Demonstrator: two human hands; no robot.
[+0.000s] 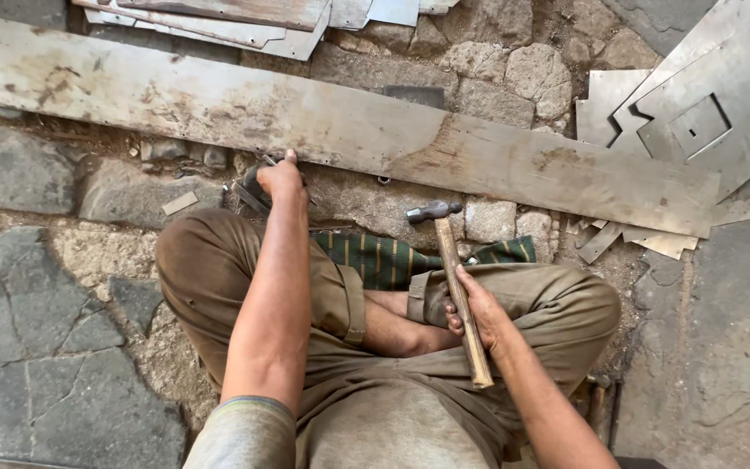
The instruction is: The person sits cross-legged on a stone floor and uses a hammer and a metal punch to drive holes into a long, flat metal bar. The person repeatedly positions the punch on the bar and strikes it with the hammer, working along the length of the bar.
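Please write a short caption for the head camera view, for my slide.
Seated cross-legged on stone paving, a person holds a hammer in the right hand while the left hand reaches toward a long metal strip.

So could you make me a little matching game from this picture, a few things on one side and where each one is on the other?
Things:
1. hammer
2. long metal strip
3. striped green cloth
4. cut metal sheets

Places:
A. under the crossed legs
B. in the right hand
C. top right, on the stones
D. across the ground, by the left hand

Pairs: 1-B, 2-D, 3-A, 4-C
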